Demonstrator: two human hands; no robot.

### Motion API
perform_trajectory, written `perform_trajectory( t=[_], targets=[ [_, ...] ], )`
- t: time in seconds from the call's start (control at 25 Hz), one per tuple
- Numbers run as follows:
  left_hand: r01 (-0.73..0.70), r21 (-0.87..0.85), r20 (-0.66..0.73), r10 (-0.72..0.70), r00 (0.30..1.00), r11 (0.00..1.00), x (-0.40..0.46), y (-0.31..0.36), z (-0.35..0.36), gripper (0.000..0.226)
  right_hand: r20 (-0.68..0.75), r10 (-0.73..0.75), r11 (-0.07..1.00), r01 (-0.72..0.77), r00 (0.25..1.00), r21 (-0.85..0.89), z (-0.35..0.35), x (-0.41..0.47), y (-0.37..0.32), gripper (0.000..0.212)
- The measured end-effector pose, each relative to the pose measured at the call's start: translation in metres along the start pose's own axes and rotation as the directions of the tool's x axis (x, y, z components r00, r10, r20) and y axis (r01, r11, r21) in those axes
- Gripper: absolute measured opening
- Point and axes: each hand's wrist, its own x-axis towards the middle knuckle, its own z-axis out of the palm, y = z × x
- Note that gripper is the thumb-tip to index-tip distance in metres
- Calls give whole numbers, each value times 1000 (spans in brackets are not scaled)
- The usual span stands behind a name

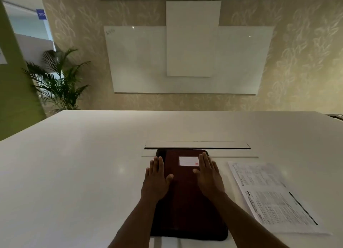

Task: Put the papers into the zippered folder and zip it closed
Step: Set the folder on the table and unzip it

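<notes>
Head view: dark maroon zippered folder (187, 197) lies flat on white table (83, 164), long side running away from the person, white label (188, 161) near its far end. Left hand (156, 179) flat, fingers spread, palm down on folder's left edge, gripping nothing. Right hand (208, 175) likewise flat and spread on the right part, fingertips just beside the label, nothing held. Papers (272, 197), printed sheets, lie on the table just right of the folder, apart from both hands. Cable slot (197, 145) sits just beyond folder's far end. Zipper state: cannot tell.
</notes>
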Motion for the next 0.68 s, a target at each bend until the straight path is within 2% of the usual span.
perform_trajectory(
  t=[0.16,0.36,0.68],
  targets=[
    [69,14,102,-71,992,997,4,-5,9,86,123,79,996,-85,989,40,9,0,8,67],
    [79,36,146,-83,986,996,21,-5,12,87,264,98,987,-129,960,100,21,13,12,68],
    [103,56,177,-111,978,993,52,-12,20,88,297,91,989,-120,951,81,37,41,18,69]
  ],
)
